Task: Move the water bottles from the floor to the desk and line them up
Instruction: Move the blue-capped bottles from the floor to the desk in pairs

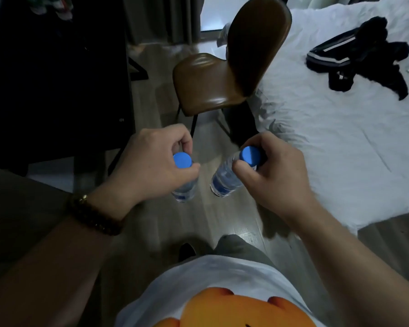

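Black and dim, the desk (pixel 57 79) fills the left side, with none of the bottles on it in view. A beaded bracelet (pixel 92 213) circles the left wrist. The left hand (pixel 151 161) curls its fingers and thumb round the neck of the left bottle (pixel 184 187), just under its blue cap, and the bottle hangs close to upright over the wooden floor (pixel 222 220). Beyond, between the two hands, stands a brown chair (pixel 213 90). The right bottle (pixel 224 180) tilts, its base swung toward the left bottle, the two apart. The right hand (pixel 274 171) pinches it at the neck below the cap. On the right a white bed (pixel 340 138) carries a black garment (pixel 364 57).
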The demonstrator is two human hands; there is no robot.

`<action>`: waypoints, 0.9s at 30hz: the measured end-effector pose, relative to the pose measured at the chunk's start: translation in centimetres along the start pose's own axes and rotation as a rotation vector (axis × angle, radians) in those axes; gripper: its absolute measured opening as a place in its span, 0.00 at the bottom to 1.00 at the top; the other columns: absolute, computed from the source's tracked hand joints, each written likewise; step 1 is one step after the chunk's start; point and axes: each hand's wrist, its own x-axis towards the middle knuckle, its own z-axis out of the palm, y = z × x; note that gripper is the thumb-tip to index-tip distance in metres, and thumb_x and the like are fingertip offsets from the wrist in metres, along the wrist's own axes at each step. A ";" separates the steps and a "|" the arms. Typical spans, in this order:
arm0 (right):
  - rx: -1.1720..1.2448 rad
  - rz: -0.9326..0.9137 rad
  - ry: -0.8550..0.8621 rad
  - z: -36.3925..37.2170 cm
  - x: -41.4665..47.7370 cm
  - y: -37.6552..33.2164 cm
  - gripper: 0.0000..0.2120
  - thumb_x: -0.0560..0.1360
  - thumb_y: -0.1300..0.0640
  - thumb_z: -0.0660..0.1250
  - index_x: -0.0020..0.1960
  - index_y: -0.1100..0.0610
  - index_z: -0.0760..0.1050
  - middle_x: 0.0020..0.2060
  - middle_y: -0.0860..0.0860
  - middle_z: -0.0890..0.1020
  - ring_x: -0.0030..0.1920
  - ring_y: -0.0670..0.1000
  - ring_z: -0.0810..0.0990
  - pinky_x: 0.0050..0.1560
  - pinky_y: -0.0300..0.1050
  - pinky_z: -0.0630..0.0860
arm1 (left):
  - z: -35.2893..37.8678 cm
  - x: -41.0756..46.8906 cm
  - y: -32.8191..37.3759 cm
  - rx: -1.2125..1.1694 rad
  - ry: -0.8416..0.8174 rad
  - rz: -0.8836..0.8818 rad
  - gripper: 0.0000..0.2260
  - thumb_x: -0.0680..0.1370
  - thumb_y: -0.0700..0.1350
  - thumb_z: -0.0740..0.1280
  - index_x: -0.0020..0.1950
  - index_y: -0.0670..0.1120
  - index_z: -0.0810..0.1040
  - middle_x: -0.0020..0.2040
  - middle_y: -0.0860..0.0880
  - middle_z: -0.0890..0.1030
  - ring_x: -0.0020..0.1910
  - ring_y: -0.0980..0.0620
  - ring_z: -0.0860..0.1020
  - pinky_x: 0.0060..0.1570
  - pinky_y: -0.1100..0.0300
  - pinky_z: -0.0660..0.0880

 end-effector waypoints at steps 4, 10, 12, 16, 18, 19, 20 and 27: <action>0.003 -0.012 -0.011 2.3 5.6 0.3 0.11 0.67 0.44 0.69 0.45 0.49 0.76 0.35 0.43 0.79 0.37 0.44 0.77 0.35 0.41 0.74 | -0.7 4.6 -2.7 -0.024 -0.004 -0.007 0.14 0.65 0.52 0.79 0.38 0.54 0.74 0.32 0.57 0.77 0.31 0.56 0.76 0.29 0.66 0.70; 0.051 -0.069 -0.072 5.6 14.8 2.3 0.12 0.66 0.45 0.70 0.43 0.51 0.75 0.33 0.45 0.77 0.34 0.46 0.76 0.34 0.45 0.73 | -0.6 11.7 -6.5 -0.034 0.010 -0.028 0.15 0.66 0.49 0.80 0.37 0.52 0.73 0.26 0.53 0.73 0.28 0.54 0.73 0.27 0.68 0.68; 0.081 -0.078 -0.102 6.7 18.5 3.4 0.11 0.66 0.47 0.71 0.42 0.51 0.74 0.32 0.45 0.76 0.34 0.46 0.75 0.33 0.44 0.71 | -0.3 14.4 -7.5 0.018 -0.001 0.004 0.15 0.66 0.49 0.80 0.38 0.52 0.73 0.25 0.54 0.72 0.29 0.53 0.73 0.28 0.71 0.66; 0.122 -0.096 -0.203 8.1 25.7 4.9 0.11 0.65 0.49 0.72 0.41 0.52 0.73 0.32 0.45 0.76 0.34 0.47 0.75 0.34 0.46 0.73 | 0.2 19.4 -8.9 0.080 -0.013 -0.140 0.14 0.66 0.54 0.77 0.39 0.56 0.71 0.32 0.58 0.77 0.35 0.59 0.77 0.34 0.71 0.71; 0.146 -0.119 -0.238 8.5 29.2 5.6 0.11 0.65 0.48 0.70 0.42 0.52 0.74 0.34 0.45 0.78 0.36 0.48 0.77 0.36 0.51 0.76 | 0.3 21.8 -9.7 0.044 0.026 -0.194 0.14 0.66 0.53 0.77 0.39 0.55 0.72 0.36 0.60 0.78 0.35 0.58 0.77 0.33 0.71 0.71; 0.165 -0.134 -0.252 8.7 31.0 5.8 0.11 0.65 0.48 0.70 0.43 0.52 0.74 0.34 0.45 0.79 0.36 0.48 0.78 0.36 0.52 0.77 | 0.3 22.9 -10.1 0.033 0.052 -0.201 0.14 0.67 0.52 0.77 0.39 0.54 0.72 0.36 0.59 0.78 0.34 0.56 0.77 0.32 0.71 0.70; 0.183 -0.153 -0.264 9.0 32.8 6.0 0.11 0.65 0.48 0.70 0.43 0.53 0.74 0.35 0.45 0.79 0.37 0.49 0.78 0.37 0.53 0.77 | 0.3 24.0 -10.5 0.033 0.075 -0.204 0.14 0.67 0.51 0.77 0.39 0.54 0.72 0.35 0.57 0.77 0.34 0.55 0.77 0.31 0.71 0.69; 0.204 -0.234 -0.289 12.3 43.6 5.6 0.11 0.66 0.50 0.71 0.45 0.53 0.76 0.37 0.45 0.80 0.37 0.46 0.79 0.37 0.51 0.77 | -1.9 30.8 -13.7 0.029 0.153 -0.294 0.13 0.69 0.49 0.79 0.40 0.52 0.74 0.28 0.53 0.75 0.31 0.50 0.76 0.31 0.60 0.72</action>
